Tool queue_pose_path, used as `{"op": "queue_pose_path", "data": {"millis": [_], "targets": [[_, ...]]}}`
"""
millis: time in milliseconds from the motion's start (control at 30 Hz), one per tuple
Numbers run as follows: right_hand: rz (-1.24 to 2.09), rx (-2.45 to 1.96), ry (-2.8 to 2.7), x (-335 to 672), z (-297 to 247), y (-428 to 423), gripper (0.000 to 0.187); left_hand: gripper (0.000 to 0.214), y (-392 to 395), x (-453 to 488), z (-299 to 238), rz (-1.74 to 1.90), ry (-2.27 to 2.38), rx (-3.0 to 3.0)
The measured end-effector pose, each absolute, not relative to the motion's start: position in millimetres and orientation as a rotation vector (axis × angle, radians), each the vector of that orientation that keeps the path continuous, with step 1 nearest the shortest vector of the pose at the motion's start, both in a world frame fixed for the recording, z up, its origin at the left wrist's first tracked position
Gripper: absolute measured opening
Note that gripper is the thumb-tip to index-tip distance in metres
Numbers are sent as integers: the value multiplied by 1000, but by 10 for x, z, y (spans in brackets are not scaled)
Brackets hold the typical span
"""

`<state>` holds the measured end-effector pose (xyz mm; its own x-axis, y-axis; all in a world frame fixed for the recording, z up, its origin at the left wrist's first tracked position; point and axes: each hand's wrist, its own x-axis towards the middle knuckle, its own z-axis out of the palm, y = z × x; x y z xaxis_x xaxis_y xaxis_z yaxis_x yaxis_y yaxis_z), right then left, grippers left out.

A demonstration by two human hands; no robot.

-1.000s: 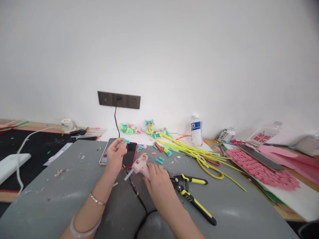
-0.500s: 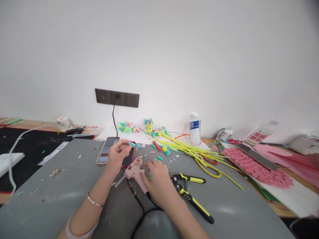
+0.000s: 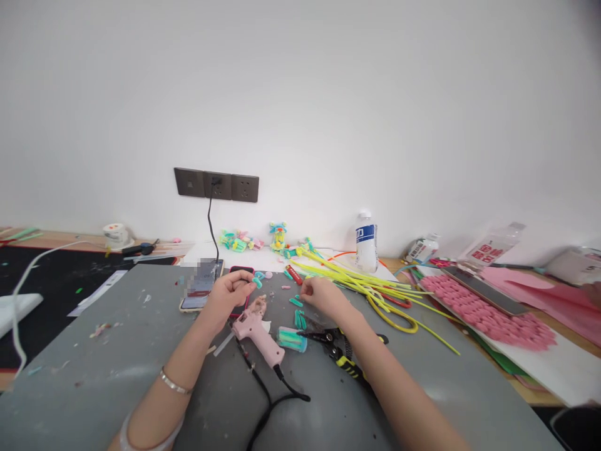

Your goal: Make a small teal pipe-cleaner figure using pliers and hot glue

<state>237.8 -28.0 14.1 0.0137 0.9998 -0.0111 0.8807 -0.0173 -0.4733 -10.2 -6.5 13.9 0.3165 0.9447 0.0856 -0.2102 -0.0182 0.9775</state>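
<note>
Pinched a teal piece (image 3: pixel 257 284) in the left hand (image 3: pixel 226 295), likely to expose its end, and bunched the right hand (image 3: pixel 327 297) with contents unclear.

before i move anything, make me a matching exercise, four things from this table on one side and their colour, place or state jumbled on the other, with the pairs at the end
1. left grip
2. glue gun
3. plastic bottle
4. pliers

A. standing upright near the wall
B. black and yellow, partly hidden by the right arm
C. pinching a small teal piece
D. pink, lying on the grey work surface

Pairs: 1-C, 2-D, 3-A, 4-B
</note>
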Motion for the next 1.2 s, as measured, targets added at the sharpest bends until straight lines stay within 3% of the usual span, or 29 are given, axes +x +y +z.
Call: {"op": "queue_pose_path", "data": {"millis": [400,667,1200], "targets": [[726,-1840,-1840,2450,183,-270,10,34,-99,-74,152,981,814,1243],[1372,-1224,-1395,2092,408,-415,33,37,-119,-48,140,930,854,1238],[1419,-1200,-1304,1906,332,-441,35,38,-158,-46,215,894,868,1244]]}}
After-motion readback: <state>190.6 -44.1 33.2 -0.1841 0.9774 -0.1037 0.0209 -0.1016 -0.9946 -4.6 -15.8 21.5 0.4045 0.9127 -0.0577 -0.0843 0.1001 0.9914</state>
